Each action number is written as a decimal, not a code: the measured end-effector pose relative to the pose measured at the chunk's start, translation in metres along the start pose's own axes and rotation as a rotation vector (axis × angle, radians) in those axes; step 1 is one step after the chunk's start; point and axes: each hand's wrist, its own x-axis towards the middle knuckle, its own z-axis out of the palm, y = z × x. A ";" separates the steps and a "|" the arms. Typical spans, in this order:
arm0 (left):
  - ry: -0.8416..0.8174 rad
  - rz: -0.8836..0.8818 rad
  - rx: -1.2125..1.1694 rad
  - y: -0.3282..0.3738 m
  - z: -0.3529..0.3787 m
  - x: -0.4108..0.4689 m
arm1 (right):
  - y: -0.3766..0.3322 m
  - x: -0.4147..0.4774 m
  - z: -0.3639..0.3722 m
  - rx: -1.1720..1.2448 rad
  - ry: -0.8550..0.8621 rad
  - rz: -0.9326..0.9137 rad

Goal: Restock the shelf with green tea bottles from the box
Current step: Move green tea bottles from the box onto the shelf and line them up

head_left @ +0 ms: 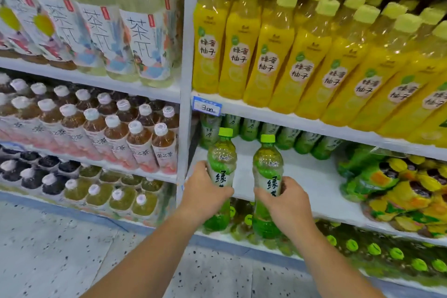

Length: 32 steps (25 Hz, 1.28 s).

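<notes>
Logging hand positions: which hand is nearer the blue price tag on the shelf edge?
Left. The left hand, gripping a green tea bottle, is almost straight below the blue price tag; the right hand, gripping a second bottle, is below and farther right.

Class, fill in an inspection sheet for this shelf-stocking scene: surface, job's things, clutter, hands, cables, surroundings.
Surface: white shelf, front bare, with a back row of green tea bottles standing.
Job's things: left bottle and right bottle, both upright, held in front of the shelf edge, not yet set down; box not in view.
Clutter: green-and-yellow packets piled at the shelf's right end.
Hands: left hand grips the left bottle; right hand grips the right bottle.
Cables: nothing seen.
Surroundings: yellow bottles on the shelf above, price tag on its edge, speckled floor below.
</notes>
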 end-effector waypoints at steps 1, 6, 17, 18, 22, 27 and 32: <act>0.013 -0.002 0.016 -0.009 0.009 0.012 | 0.008 0.015 0.007 -0.012 0.006 -0.002; 0.025 0.025 0.077 -0.034 0.040 0.064 | 0.032 0.086 0.023 -0.043 0.059 -0.073; 0.138 0.454 -0.123 -0.052 0.094 0.112 | 0.079 0.135 0.064 0.209 0.078 -0.361; 0.137 0.461 -0.134 -0.053 0.096 0.115 | 0.082 0.136 0.065 0.224 0.072 -0.371; 0.139 0.454 -0.199 -0.062 0.099 0.124 | 0.093 0.137 0.069 0.238 0.041 -0.399; 0.100 0.451 -0.123 -0.078 0.095 0.126 | 0.102 0.140 0.063 0.192 -0.063 -0.403; 0.150 0.408 0.102 -0.109 0.101 0.125 | 0.122 0.140 0.063 0.081 -0.120 -0.416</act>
